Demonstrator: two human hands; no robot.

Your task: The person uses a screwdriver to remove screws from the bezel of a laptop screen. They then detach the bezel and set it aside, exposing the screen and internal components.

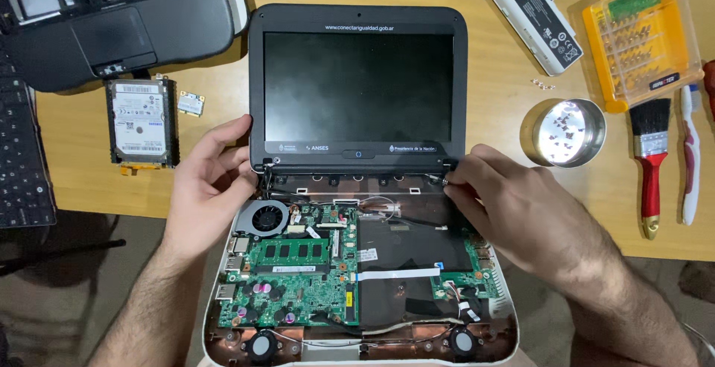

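An opened small laptop lies in front of me, its dark screen panel [357, 76] laid flat on the wooden table and its white base [506, 315] exposing a green circuit board [290, 285], a round fan [268, 218] and a black sheet. My left hand [208, 188] grips the screen's lower left corner at the hinge. My right hand [514, 207] pinches the right hinge [449, 166] with its fingertips.
A hard drive [140, 122] and a small card [191, 103] lie left of the screen, with another dismantled laptop shell [119, 24] behind. At right sit a round metal dish of screws [564, 132], a yellow bit case [642, 39], a red-handled brush [651, 158], a toothbrush [691, 151] and a white battery pack [529, 9].
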